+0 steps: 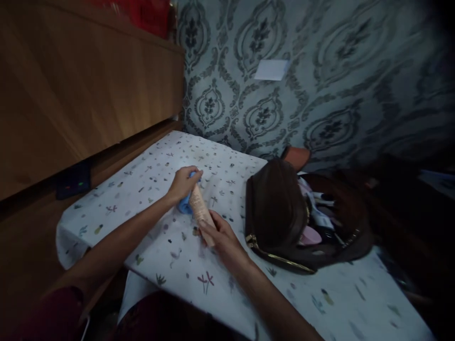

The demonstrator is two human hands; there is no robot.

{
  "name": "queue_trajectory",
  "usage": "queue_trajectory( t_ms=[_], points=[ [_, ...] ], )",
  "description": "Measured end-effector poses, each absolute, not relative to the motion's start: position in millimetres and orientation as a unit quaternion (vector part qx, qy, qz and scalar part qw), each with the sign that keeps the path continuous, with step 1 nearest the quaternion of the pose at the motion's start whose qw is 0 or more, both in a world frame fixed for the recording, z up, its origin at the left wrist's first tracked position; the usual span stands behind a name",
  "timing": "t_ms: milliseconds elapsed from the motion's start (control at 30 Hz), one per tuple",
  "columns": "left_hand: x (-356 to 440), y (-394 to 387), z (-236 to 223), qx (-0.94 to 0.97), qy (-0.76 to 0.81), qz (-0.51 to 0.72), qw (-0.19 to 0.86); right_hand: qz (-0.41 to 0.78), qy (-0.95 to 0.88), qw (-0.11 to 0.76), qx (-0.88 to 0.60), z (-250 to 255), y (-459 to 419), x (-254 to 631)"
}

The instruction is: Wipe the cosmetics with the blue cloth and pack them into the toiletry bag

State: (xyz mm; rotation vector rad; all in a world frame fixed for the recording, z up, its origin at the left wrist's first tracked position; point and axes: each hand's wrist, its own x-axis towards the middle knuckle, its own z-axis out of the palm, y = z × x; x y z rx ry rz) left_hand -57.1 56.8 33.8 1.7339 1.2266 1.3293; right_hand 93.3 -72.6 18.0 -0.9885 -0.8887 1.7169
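Over the table, my right hand (222, 237) is wrapped round the lower end of a long beige tube-shaped item (200, 206) with faint markings on its side. The item is tilted, its upper end leaning toward my left hand (185, 181). That hand is closed on a blue cloth (185, 204) at the item's upper end, and part of the cloth hangs below the fingers. What the item contains does not show. Right of my hands stands a dark brown zip bag (275, 208), open, with a pink round item (310, 236) and several other small things inside.
A white patterned cloth (199, 151) covers the table. Beside it on the left is a wooden cabinet (106, 85) with a red object (151, 16) on top. Patterned wallpaper (263, 113) rises behind, and an orange-brown item (296, 157) stands behind the bag.
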Motion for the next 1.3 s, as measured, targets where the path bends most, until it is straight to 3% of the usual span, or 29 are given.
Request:
queue_trajectory(
  t_ms=[133,400,700,833,1000,1167,1300],
  points=[
    [-49.7,56.2,37.2,0.602,0.468,0.559,0.326,0.612,-0.393,0.529,-0.438,12.8,-75.4,92.8],
    [-28.8,54.7,25.7,0.394,0.495,0.648,0.425,0.686,-0.250,0.564,-0.386,10.6,-69.8,83.6],
    [0.7,-4.7,32.8,0.419,0.426,0.527,0.604,0.709,-0.127,0.533,-0.444,28.1,-47.2,79.8],
    [0.8,-15.4,44.3,0.437,0.424,0.528,0.592,0.728,-0.184,0.490,-0.442,30.5,-49.3,85.4],
    [3.7,-14.3,68.0,0.419,0.445,0.502,0.612,0.720,-0.296,0.507,-0.371,26.8,-55.8,97.4],
    [10.0,-16.4,101.7,0.394,0.400,0.581,0.590,0.651,-0.358,0.558,-0.370,41.5,-78.2,121.0],
    [15.4,-26.8,127.4,0.425,0.382,0.603,0.557,0.573,-0.339,0.651,-0.365,75.1,-101.6,146.2]
  ],
)
